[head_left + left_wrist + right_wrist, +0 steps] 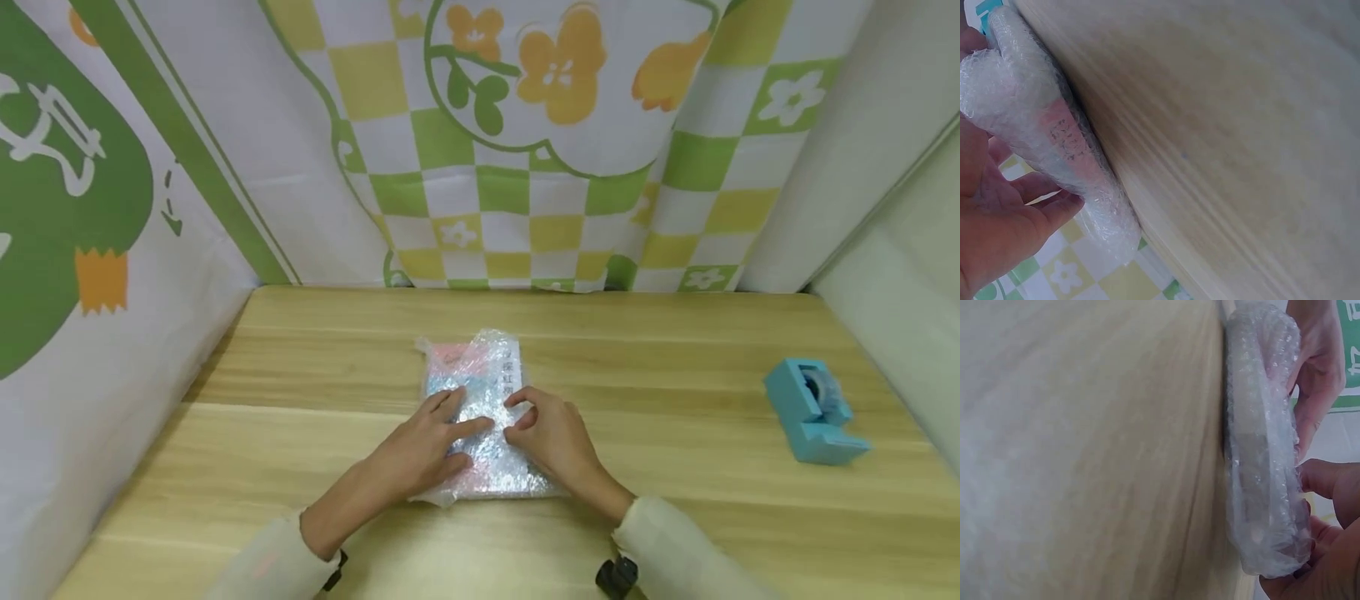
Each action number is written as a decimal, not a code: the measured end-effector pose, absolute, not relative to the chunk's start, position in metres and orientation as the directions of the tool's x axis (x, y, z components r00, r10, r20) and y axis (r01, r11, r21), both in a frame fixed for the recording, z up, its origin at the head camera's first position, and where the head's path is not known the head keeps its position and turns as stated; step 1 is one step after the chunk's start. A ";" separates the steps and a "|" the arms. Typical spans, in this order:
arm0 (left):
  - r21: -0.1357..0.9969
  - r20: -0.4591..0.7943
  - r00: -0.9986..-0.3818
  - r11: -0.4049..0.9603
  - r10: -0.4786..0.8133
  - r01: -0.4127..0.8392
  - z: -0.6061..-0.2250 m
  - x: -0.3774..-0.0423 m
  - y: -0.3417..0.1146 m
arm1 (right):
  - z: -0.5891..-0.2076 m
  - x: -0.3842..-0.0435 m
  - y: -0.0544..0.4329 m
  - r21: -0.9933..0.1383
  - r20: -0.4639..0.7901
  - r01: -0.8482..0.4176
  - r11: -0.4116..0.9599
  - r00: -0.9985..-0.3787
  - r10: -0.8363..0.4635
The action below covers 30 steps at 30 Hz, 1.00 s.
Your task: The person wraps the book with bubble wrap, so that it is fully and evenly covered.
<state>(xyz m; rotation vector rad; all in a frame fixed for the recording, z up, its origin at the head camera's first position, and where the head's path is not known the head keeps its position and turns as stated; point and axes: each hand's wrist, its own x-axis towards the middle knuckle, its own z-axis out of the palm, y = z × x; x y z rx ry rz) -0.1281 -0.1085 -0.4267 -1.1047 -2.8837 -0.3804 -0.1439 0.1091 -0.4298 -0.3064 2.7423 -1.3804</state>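
Note:
A flat, book-like package in clear bubble wrap [487, 354] lies on the table, with pink, blue and white printing showing through. My left hand [420, 450] rests across its left part, fingers spread and fairly straight on the wrap. At the right side, my right hand [558, 437] touches the top with bent thumb and index finger, their tips a little apart. Whether they pinch a bit of film is hidden. The left wrist view shows the wrapped package [1035, 106] from the side, beside the left hand [1016, 212]. Both hands touch its upper face in the right wrist view.
A blue tape dispenser [813, 417] with a roll of clear tape stands on the right of the wooden table [300, 350]. Behind the far edge hangs a checked, flowered cloth [502, 192]. White and green cloth [150, 250] closes off the left side.

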 end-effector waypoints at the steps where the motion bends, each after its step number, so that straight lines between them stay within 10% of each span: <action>1: 0.211 0.123 -0.744 0.716 0.656 0.666 -0.426 -0.129 -0.107 | -0.429 -0.145 0.110 -0.795 0.049 -0.158 0.586 -0.979 -0.198; 30: 0.211 0.085 -0.754 0.728 0.652 0.653 -0.425 -0.128 -0.107 | -0.432 -0.153 0.116 -0.695 -0.011 -0.152 0.702 -0.975 -0.222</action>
